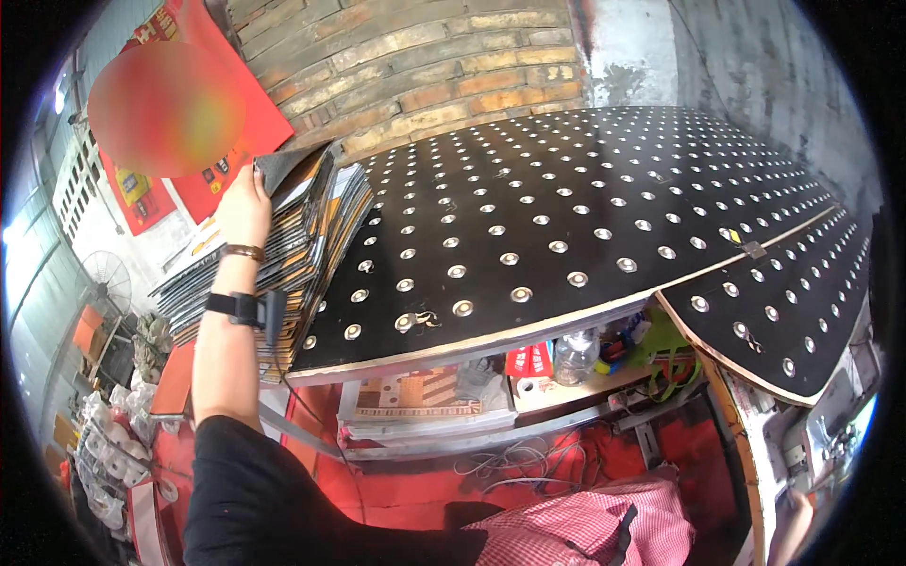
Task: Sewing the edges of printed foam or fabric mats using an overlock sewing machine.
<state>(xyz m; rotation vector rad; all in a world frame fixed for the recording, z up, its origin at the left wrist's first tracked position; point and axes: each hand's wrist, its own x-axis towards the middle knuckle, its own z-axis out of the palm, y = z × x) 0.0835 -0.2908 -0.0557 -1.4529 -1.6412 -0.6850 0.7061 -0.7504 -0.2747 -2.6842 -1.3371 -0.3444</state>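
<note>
At the left, my left hand (245, 208) reaches up to a tall pile of flat pieces (293, 245) in dark grey, black and orange-brown layers. Its fingers close on the edge of the top dark grey sheet (291, 167), whose corner is bent up. The material of the sheets cannot be made out. Low at the right rim, my right hand (800, 514) shows only in part, beside pale machine-like equipment (800, 455); its fingers are too small and blurred to read.
A black tabletop (481, 245) studded with shiny metal balls carries the pile at its left end. Below it, a shelf holds a clear jar (576, 357) and flat printed boards (415, 394). Cables (538, 462) and red checked cloth (604, 524) lie lower. A smaller studded panel (755, 302) adjoins.
</note>
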